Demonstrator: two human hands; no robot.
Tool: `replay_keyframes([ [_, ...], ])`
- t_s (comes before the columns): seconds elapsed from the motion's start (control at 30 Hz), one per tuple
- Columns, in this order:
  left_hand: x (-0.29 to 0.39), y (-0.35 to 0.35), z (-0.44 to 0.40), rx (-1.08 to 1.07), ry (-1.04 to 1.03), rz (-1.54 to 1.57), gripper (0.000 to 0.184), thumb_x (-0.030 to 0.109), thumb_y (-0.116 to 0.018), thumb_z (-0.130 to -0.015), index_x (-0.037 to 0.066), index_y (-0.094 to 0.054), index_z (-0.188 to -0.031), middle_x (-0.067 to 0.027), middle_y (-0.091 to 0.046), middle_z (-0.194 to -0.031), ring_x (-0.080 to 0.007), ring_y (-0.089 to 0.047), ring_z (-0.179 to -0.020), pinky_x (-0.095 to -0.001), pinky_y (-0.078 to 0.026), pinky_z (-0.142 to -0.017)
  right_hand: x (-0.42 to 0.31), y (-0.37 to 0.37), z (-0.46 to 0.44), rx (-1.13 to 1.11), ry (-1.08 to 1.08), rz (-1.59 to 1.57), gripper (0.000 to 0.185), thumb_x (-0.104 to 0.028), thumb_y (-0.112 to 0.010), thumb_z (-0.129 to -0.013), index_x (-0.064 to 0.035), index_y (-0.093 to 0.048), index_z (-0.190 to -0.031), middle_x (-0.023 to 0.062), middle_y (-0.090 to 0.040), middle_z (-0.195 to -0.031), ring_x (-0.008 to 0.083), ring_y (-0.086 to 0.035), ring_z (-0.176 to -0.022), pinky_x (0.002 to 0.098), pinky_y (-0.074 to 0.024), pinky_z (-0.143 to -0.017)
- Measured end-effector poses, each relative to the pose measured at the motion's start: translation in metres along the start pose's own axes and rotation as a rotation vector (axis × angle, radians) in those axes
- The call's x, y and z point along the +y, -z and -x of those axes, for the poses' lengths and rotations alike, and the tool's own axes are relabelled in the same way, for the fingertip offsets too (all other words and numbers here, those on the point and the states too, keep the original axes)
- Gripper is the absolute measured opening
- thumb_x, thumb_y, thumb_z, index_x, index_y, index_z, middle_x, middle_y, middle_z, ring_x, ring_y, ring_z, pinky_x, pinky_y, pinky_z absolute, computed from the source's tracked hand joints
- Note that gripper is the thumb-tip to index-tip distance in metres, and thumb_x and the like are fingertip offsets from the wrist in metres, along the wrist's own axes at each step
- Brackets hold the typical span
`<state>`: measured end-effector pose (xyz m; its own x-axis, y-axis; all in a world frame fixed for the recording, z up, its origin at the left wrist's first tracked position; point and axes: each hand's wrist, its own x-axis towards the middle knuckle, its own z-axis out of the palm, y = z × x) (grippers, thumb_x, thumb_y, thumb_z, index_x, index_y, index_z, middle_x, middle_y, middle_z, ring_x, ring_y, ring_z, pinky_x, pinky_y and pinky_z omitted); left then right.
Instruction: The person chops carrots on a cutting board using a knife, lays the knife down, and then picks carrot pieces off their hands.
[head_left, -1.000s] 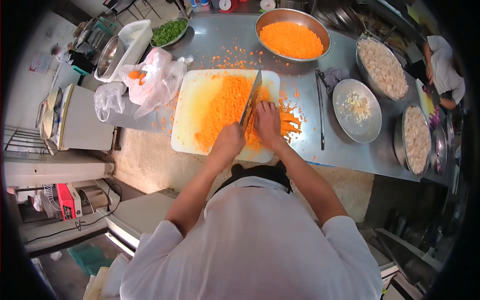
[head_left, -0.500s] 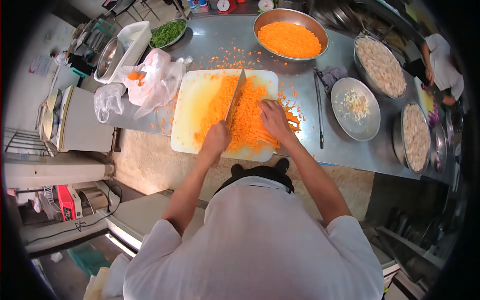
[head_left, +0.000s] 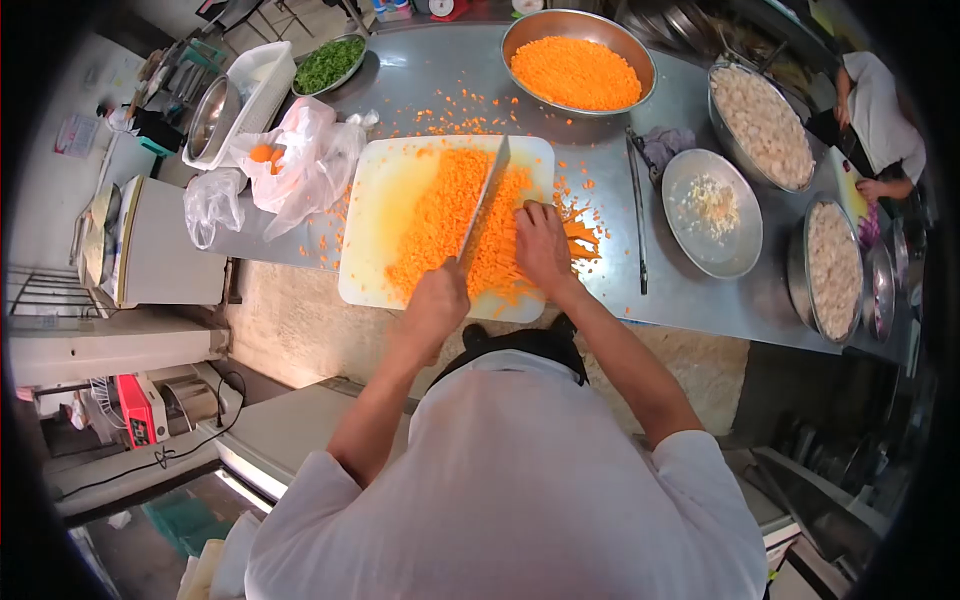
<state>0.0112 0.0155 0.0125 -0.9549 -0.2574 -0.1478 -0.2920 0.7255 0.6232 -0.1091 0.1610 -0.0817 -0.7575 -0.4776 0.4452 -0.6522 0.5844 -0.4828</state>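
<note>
My left hand (head_left: 438, 300) is closed round the handle of a large knife (head_left: 487, 197), whose blade points away from me over the white cutting board (head_left: 368, 268). Finely chopped orange pieces (head_left: 430, 235) cover much of the board, on both sides of the blade. A short gap parts the blade from my right hand (head_left: 543, 243), whose curled fingers press on orange strips at the board's right side. More orange strips (head_left: 582, 236) stick out to the right of that hand.
Beyond the board stands a bowl of chopped orange pieces (head_left: 577, 75). Rightward are a dark rod (head_left: 638, 215), a metal bowl (head_left: 738, 252) and two bowls of pale chunks (head_left: 762, 125). Plastic bags (head_left: 305, 165) and a white basket (head_left: 262, 100) lie left. A co-worker (head_left: 880, 115) stands far right.
The knife swung left, away from my right hand, then came partly back right. My right hand stays on the strips, with its fingers slightly shifted. The co-worker's arms have moved.
</note>
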Motion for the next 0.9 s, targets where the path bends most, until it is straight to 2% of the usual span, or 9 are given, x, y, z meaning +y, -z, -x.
replay_keyframes([
  [0.1,-0.024,-0.043,-0.024,0.050,-0.195,-0.059,0.013,0.005,-0.047,-0.080,-0.006,-0.053,-0.079,-0.0309,-0.055,-0.065,-0.0464,-0.057,-0.065,-0.0523,-0.045,-0.060,-0.003,0.000,0.000,-0.023,0.017,0.054,0.017,-0.004,-0.054,-0.077,-0.0019,-0.052,-0.094,0.0138,-0.049,-0.101,0.0339,-0.048,-0.095,0.0434,-0.0422,-0.083],
  [0.4,-0.009,-0.044,-0.029,-0.066,-0.112,-0.070,0.011,0.002,-0.048,-0.077,-0.007,-0.052,-0.073,-0.0323,-0.055,-0.067,-0.0470,-0.057,-0.066,-0.0527,-0.046,-0.062,-0.003,0.004,-0.002,-0.025,0.034,0.051,0.019,-0.004,-0.054,-0.075,-0.0034,-0.052,-0.094,0.0131,-0.048,-0.098,0.0328,-0.047,-0.093,0.0431,-0.0426,-0.080],
  [0.53,0.023,-0.002,-0.021,-0.153,-0.028,-0.027,0.011,0.002,-0.048,-0.077,-0.008,-0.052,-0.074,-0.0329,-0.055,-0.066,-0.0473,-0.057,-0.065,-0.0526,-0.046,-0.062,-0.002,0.002,-0.003,-0.045,0.023,0.058,0.021,-0.003,-0.055,-0.074,-0.0032,-0.052,-0.095,0.0131,-0.049,-0.097,0.0329,-0.047,-0.093,0.0427,-0.0425,-0.081],
  [0.6,0.001,-0.016,-0.006,0.020,-0.236,-0.068,0.022,0.012,-0.046,-0.088,-0.006,-0.053,-0.077,-0.0281,-0.054,-0.062,-0.0401,-0.058,-0.056,-0.0462,-0.045,-0.053,-0.003,0.002,-0.003,-0.022,-0.001,0.060,0.021,-0.003,-0.055,-0.074,-0.0032,-0.051,-0.095,0.0132,-0.049,-0.097,0.0330,-0.047,-0.093,0.0425,-0.0424,-0.081],
  [0.7,-0.033,-0.063,-0.028,0.068,-0.291,-0.106,0.023,0.013,-0.044,-0.090,-0.006,-0.053,-0.080,-0.0245,-0.053,-0.058,-0.0351,-0.058,-0.051,-0.0438,-0.046,-0.050,-0.006,0.006,-0.003,-0.031,0.000,0.048,0.021,-0.003,-0.055,-0.074,-0.0034,-0.051,-0.094,0.0131,-0.049,-0.096,0.0332,-0.047,-0.093,0.0424,-0.0421,-0.081],
  [0.73,-0.019,-0.051,-0.030,0.070,-0.289,-0.099,0.023,0.013,-0.044,-0.090,-0.006,-0.053,-0.080,-0.0245,-0.053,-0.058,-0.0351,-0.058,-0.051,-0.0438,-0.046,-0.050,-0.005,0.006,-0.003,-0.047,-0.004,0.050,0.020,-0.003,-0.055,-0.074,-0.0036,-0.051,-0.094,0.0131,-0.049,-0.096,0.0330,-0.047,-0.093,0.0425,-0.0420,-0.082],
  [0.8,0.022,-0.007,-0.027,-0.216,0.012,0.051,0.023,0.014,-0.044,-0.090,-0.007,-0.052,-0.083,-0.0220,-0.053,-0.057,-0.0311,-0.058,-0.050,-0.0417,-0.047,-0.050,-0.006,0.005,-0.002,-0.069,0.006,0.047,0.020,-0.002,-0.055,-0.074,-0.0038,-0.051,-0.093,0.0131,-0.049,-0.096,0.0329,-0.047,-0.092,0.0425,-0.0419,-0.082],
  [0.83,0.023,-0.004,-0.023,-0.209,0.007,0.047,0.023,0.014,-0.044,-0.090,-0.007,-0.052,-0.083,-0.0220,-0.053,-0.057,-0.0311,-0.058,-0.050,-0.0417,-0.047,-0.050,-0.004,0.002,-0.003,-0.041,0.001,0.049,0.019,-0.002,-0.055,-0.074,-0.0038,-0.050,-0.093,0.0131,-0.049,-0.096,0.0327,-0.047,-0.092,0.0425,-0.0418,-0.082],
  [0.9,0.023,-0.005,-0.003,-0.126,0.017,0.043,0.012,0.002,-0.048,-0.077,-0.009,-0.052,-0.074,-0.0320,-0.055,-0.065,-0.0459,-0.058,-0.063,-0.0510,-0.047,-0.059,-0.003,0.001,-0.002,-0.014,-0.022,0.051,0.019,-0.002,-0.055,-0.074,-0.0038,-0.050,-0.092,0.0132,-0.049,-0.096,0.0326,-0.047,-0.091,0.0425,-0.0418,-0.082],
])
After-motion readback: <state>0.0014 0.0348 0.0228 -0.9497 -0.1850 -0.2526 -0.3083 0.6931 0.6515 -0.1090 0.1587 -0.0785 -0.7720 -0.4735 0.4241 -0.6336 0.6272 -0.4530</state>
